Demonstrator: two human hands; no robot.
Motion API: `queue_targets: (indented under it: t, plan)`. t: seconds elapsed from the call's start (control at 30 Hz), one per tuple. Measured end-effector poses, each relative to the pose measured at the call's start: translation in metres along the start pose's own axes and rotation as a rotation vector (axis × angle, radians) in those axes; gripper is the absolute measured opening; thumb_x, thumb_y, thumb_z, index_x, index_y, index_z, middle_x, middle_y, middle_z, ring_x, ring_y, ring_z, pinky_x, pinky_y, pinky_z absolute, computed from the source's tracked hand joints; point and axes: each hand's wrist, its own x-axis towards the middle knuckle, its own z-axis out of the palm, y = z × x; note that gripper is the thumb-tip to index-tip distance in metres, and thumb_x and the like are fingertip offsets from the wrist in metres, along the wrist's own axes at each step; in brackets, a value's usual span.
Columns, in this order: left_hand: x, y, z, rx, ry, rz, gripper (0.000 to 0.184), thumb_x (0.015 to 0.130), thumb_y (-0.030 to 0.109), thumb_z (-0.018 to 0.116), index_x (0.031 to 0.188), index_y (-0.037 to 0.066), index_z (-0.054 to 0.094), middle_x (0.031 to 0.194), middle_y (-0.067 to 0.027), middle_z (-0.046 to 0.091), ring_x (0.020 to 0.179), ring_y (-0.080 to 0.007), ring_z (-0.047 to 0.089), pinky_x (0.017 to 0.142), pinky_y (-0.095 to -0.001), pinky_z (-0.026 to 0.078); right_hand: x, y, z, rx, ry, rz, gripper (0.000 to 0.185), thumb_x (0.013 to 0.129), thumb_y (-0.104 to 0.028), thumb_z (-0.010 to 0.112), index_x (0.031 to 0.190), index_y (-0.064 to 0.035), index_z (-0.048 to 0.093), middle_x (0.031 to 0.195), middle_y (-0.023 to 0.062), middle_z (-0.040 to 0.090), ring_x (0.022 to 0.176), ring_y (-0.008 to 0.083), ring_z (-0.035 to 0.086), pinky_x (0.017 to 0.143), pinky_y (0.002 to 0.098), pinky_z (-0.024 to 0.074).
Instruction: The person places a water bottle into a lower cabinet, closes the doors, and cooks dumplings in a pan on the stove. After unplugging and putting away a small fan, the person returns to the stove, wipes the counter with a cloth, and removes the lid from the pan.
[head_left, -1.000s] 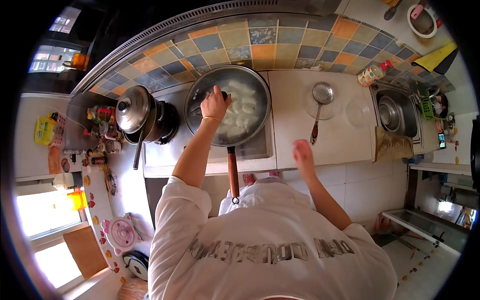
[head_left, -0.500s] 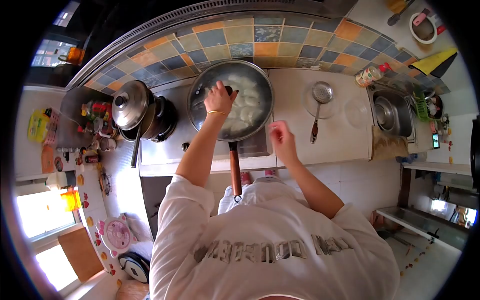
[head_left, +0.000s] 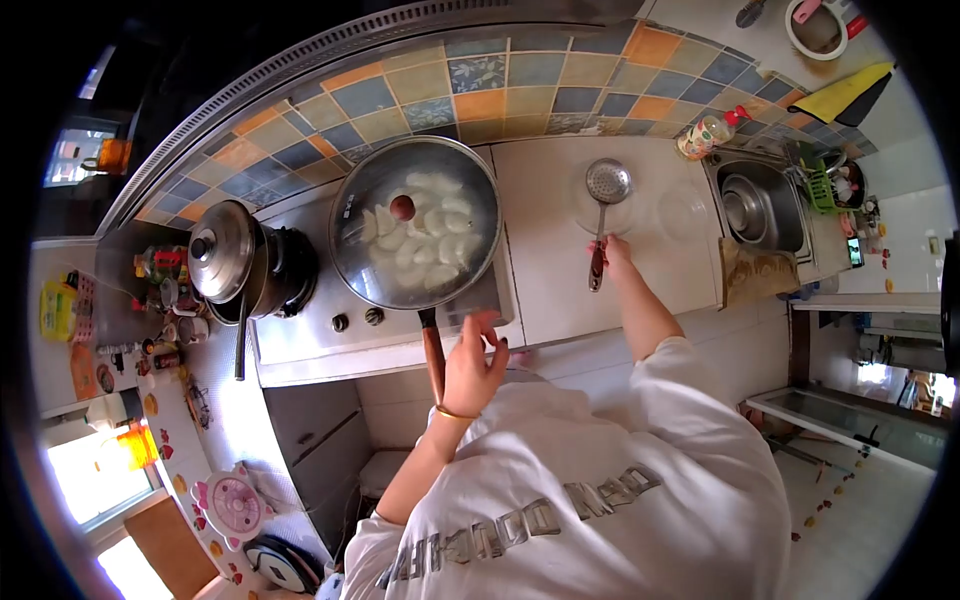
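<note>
The right hand [head_left: 617,254] is at the skimmer [head_left: 609,181], its fingers narrowed and touching the handle, though I cannot tell how firmly they close; the left hand [head_left: 477,366] hovers beside the pan handle [head_left: 432,352], fingers loosely curled and spread, apparently holding nothing. The skimmer lies with its bowl over a clear dish [head_left: 580,217] on the white surface [head_left: 650,298] — a loose pinch could let the bowl tip, or its rim could catch the dish and drag it. The pan handle juts past the cooktop [head_left: 472,303] towards the body, so a brush from the left wrist or sleeve could swing the pan round. If the burner is lit, which is hidden, liquid could froth up under the closed lid [head_left: 375,265]. The skimmer's bowl is round, shiny metal pierced with small holes, its grip dark brown; the lid is smooth, see-through glass with a metal rim and a round brown knob [head_left: 402,208]; beneath it sit plump, pale crescent dumplings [head_left: 455,222]. Farther out, glossy blue, tan and orange square tiles [head_left: 478,106] line the wall
</note>
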Motion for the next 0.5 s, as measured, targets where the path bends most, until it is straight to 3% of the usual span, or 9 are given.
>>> queue_targets:
  t: [0.03,0.13,0.23,0.33,0.5]
  plan:
    - [-0.004,-0.001,0.005,0.021,-0.003,0.065,0.038,0.079,-0.001,0.061,0.115,0.004,0.049,0.077,-0.0065,0.056,0.054,-0.0216,0.052,0.050,-0.0339,0.042,0.004,0.002,0.004,0.056,-0.011,-0.026,0.034,0.102,-0.028,0.037,0.101,0.0034,0.050,0.088,0.0212,0.065,0.071,0.0326,0.067,0.063,0.0403,0.0573]
    - [-0.009,-0.001,0.012,0.020,-0.090,-0.004,0.039,0.079,-0.001,0.061,0.115,0.004,0.049,0.077,-0.0066,0.056,0.055,-0.0208,0.052,0.051,-0.0336,0.042,0.016,0.002,0.006,-0.059,-0.113,0.030,0.031,0.101,-0.023,0.034,0.105,0.0045,0.047,0.087,0.0232,0.065,0.070,0.0335,0.067,0.064,0.0398,0.0589]
    - [-0.007,-0.003,0.018,0.004,-0.095,0.011,0.040,0.078,-0.004,0.060,0.116,0.004,0.049,0.077,-0.0049,0.053,0.056,-0.0149,0.047,0.051,-0.0288,0.039,0.018,0.002,0.018,0.150,0.018,0.070,0.028,0.100,-0.019,0.032,0.108,0.0038,0.046,0.086,0.0227,0.066,0.068,0.0335,0.067,0.060,0.0413,0.0576]
    - [-0.003,-0.002,0.028,-0.015,-0.114,0.011,0.041,0.078,-0.005,0.059,0.116,0.004,0.049,0.078,-0.0041,0.052,0.056,-0.0123,0.045,0.051,-0.0266,0.038,-0.001,0.013,0.018,-0.007,-0.044,0.045,0.027,0.100,-0.018,0.032,0.108,0.0034,0.046,0.085,0.0223,0.066,0.067,0.0333,0.068,0.058,0.0421,0.0568]
    - [0.002,0.011,0.041,-0.040,-0.172,0.014,0.040,0.078,-0.005,0.059,0.116,0.004,0.049,0.078,-0.0033,0.052,0.055,-0.0106,0.044,0.051,-0.0254,0.038,-0.053,0.048,0.023,-0.014,-0.090,0.073,0.024,0.101,-0.017,0.032,0.109,0.0030,0.043,0.085,0.0240,0.065,0.066,0.0332,0.067,0.059,0.0427,0.0570]
